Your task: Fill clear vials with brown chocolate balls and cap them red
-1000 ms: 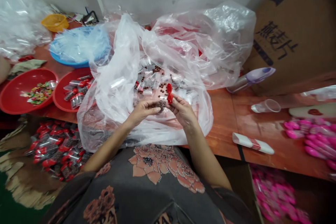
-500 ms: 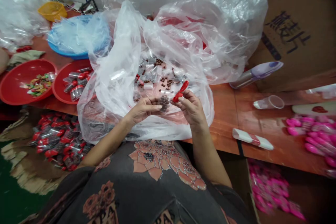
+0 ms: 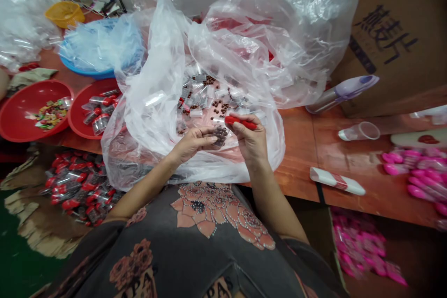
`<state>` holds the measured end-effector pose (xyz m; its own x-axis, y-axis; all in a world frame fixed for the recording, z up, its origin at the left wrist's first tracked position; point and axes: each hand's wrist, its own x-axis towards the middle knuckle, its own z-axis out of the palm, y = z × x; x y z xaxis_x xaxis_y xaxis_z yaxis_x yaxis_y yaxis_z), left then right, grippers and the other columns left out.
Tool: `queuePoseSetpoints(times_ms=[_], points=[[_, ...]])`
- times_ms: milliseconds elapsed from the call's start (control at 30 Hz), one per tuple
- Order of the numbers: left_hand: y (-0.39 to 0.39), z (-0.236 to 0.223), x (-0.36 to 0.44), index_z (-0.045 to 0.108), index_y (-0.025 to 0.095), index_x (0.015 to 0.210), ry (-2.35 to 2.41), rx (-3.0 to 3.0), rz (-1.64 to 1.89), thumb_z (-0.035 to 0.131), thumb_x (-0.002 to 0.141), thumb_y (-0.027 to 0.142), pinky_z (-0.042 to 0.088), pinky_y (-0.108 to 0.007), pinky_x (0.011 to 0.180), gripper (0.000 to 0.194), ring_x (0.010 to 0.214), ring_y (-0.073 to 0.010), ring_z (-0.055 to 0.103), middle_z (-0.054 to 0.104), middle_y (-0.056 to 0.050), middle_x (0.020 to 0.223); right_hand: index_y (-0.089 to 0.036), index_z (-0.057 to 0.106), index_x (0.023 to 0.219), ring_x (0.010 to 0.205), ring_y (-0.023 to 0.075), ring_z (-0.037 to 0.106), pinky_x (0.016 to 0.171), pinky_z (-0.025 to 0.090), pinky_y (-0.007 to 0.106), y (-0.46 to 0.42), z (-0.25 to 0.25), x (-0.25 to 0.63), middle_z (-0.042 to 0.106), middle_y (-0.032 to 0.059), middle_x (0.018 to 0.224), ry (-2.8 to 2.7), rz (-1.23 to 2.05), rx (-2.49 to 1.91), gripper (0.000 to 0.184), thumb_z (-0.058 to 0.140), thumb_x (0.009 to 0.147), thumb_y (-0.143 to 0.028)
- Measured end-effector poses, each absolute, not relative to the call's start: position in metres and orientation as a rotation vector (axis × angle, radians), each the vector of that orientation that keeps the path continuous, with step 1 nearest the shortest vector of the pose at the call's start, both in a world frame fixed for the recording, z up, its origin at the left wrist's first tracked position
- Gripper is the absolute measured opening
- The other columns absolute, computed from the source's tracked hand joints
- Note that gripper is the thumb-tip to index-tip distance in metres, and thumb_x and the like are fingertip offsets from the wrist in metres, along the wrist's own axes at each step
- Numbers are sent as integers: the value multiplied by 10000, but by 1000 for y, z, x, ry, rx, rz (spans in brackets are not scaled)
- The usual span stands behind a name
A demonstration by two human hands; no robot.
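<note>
My dark top with its beaded floral motif (image 3: pixel 209 214) fills the foreground. **Hands:** my left hand (image 3: pixel 192 142) is cupped, its fingers curled around a small clear packet of brown beads (image 3: pixel 220 136). My right hand (image 3: pixel 249 138) pinches a slender red plastic piece (image 3: pixel 241 123) between thumb and fingers, level and just beside the packet. **Work area:** both hands hover over a large clear polythene bag (image 3: pixel 122 163), which lies open on a wooden table (image 3: pixel 296 158). Inside it are small clear sachets (image 3: pixel 197 98) and loose brown beads (image 3: pixel 218 108). **Floor:** a heap of red-capped packets (image 3: pixel 75 186) lies at lower left, and a mass of pink packets (image 3: pixel 356 247) lies at lower right. **Table, left:** two red basins hold assorted wrapped sweets (image 3: pixel 50 114) and red-capped clear tubes (image 3: pixel 99 111). **Table, right:** a white-and-red tube (image 3: pixel 337 180), pink-capped items (image 3: pixel 415 181), a clear plastic cup (image 3: pixel 359 131) and a purple-and-silver object (image 3: pixel 342 94). **Farthest:** a blue basin (image 3: pixel 84 72) under clear film, a yellow basket (image 3: pixel 64 13) and a cardboard carton (image 3: pixel 391 42) printed with black characters.
</note>
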<state>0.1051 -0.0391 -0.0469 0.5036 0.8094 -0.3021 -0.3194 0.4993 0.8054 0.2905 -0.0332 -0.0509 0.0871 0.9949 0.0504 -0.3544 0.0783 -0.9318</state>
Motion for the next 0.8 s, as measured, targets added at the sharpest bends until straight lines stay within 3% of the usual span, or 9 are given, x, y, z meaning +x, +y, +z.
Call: queuePoseSetpoints(times_ms=[300, 367, 433, 533, 667, 800], points=[[-41, -43, 102, 753, 163, 1101, 759, 885, 778, 796, 752, 275, 582, -309, 831, 369, 906, -175, 710, 750, -106, 1086, -317, 738, 990, 1110, 199, 685, 1084, 508, 468, -44, -71, 300, 747, -19, 1108, -1261, 1159, -947, 191, 768, 808, -366], [-42, -42, 102, 755, 158, 1084, 761, 897, 787, 797, 750, 277, 581, -298, 812, 357, 866, -160, 706, 753, -101, 1061, -320, 703, 1050, 1184, 223, 650, 1101, 499, 477, -46, -74, 303, 709, 0, 1193, -1366, 1136, -923, 323, 799, 766, -441], [-43, -43, 103, 751, 159, 1089, 760, 893, 806, 804, 744, 287, 584, -297, 789, 372, 851, -160, 703, 750, -96, 1056, -343, 629, 1183, 1273, 248, 592, 1115, 493, 466, -48, -79, 304, 627, 19, 1326, -1466, 1109, -878, 589, 869, 663, -481], [-44, -46, 107, 718, 178, 1184, 750, 882, 854, 820, 734, 296, 583, -286, 761, 476, 844, -160, 697, 743, -77, 1016, -376, 497, 1327, 1342, 266, 525, 1146, 467, 462, -51, -92, 300, 535, 36, 1406, -1559, 963, -867, 873, 929, 572, -448], [-47, -52, 114, 599, 246, 1384, 738, 935, 928, 791, 778, 297, 560, -272, 759, 638, 831, -150, 674, 722, -47, 930, -395, 440, 1366, 1344, 256, 521, 1167, 448, 468, -55, -104, 294, 516, 28, 1411, -1568, 825, -846, 819, 880, 675, -367], [-51, -58, 123, 605, 263, 1388, 709, 1017, 990, 733, 835, 328, 538, -255, 792, 571, 861, -134, 642, 703, -47, 978, -408, 443, 1386, 1352, 246, 519, 1176, 440, 458, -57, -106, 293, 516, 10, 1431, -1593, 813, -808, 798, 852, 713, -281]])
